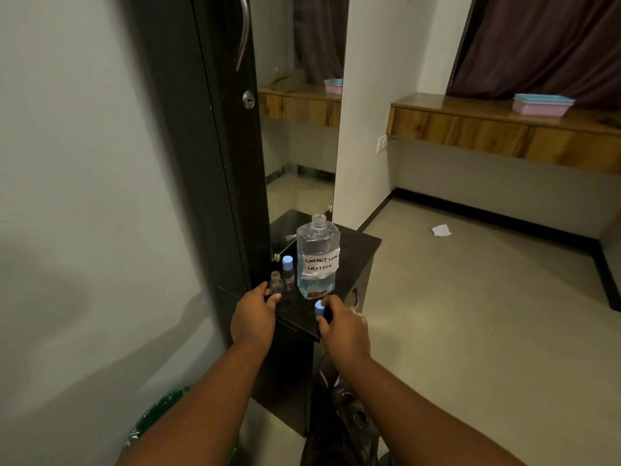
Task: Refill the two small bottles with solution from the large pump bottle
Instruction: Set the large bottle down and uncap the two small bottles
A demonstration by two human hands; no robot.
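Note:
A large clear bottle (pixel 317 260) with bluish liquid and a handwritten "contact lens solution" label stands open, with no pump on it, on a small black table (pixel 356 247). Left of it stands a small bottle with a blue cap (pixel 288 272). In front of that one, an uncapped small clear bottle (pixel 276 282) is held at its base by my left hand (pixel 253 316). My right hand (pixel 342 326) pinches a loose blue cap (pixel 319 308) above the table's front edge.
A tall mirror (pixel 299 129) and a dark cabinet door (pixel 215 146) rise behind the table. A wooden shelf (pixel 504 129) with a pink and blue tray (pixel 542 104) runs along the right wall. Paper scrap (pixel 441 230) lies on the floor. A green bin (pixel 158 422) sits lower left.

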